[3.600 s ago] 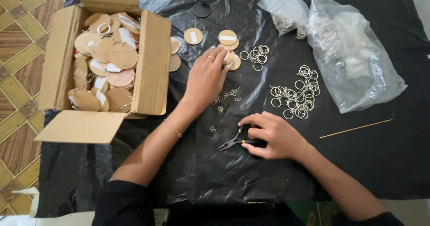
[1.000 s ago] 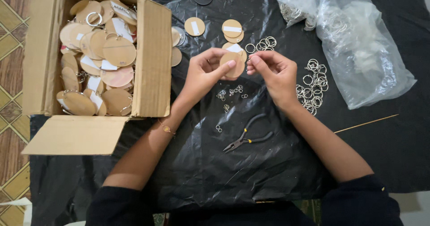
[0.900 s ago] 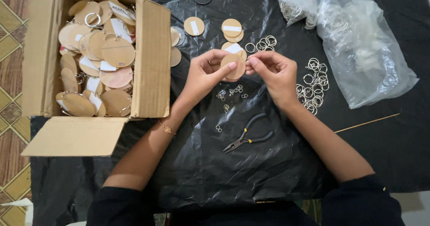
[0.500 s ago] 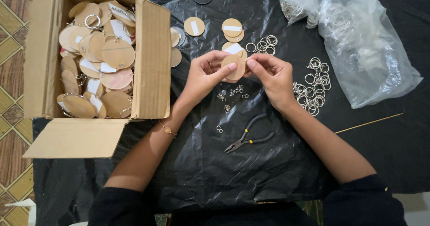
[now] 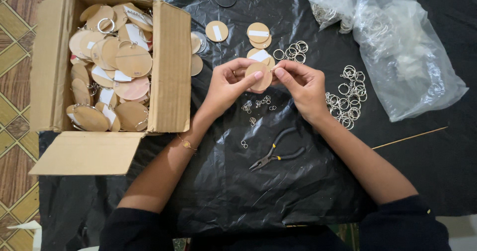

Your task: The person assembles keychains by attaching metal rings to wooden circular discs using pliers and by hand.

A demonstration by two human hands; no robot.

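From the head view, my left hand (image 5: 226, 87) and right hand (image 5: 303, 87) meet over the black plastic sheet (image 5: 223, 191). Between them I pinch a round wooden disc (image 5: 259, 76): left fingers closed on its lower left edge, right fingertips closed narrowly on its upper right edge.

At nine o'clock from the disc stands the open cardboard box (image 5: 171, 67), filled with more discs and rings. At twelve o'clock lie a few loose discs (image 5: 258, 32) with white labels, and just beside them, toward one o'clock, a small cluster of key rings (image 5: 294, 51). At three o'clock, past my right hand, a bigger heap of rings (image 5: 348, 99) lies against a clear plastic bag (image 5: 407, 57). At six o'clock, under my hands, small metal links (image 5: 258, 104) are scattered, and farther down lie the pliers (image 5: 276, 155), untouched. A thin wooden stick (image 5: 410, 137) lies at four o'clock, well apart. Nothing blocks the disc except my own fingers.

Against the picture half a second back, hands and disc sit in nearly the same spot. Several seconds ago my right hand rested on the pliers and my left reached toward the loose discs.
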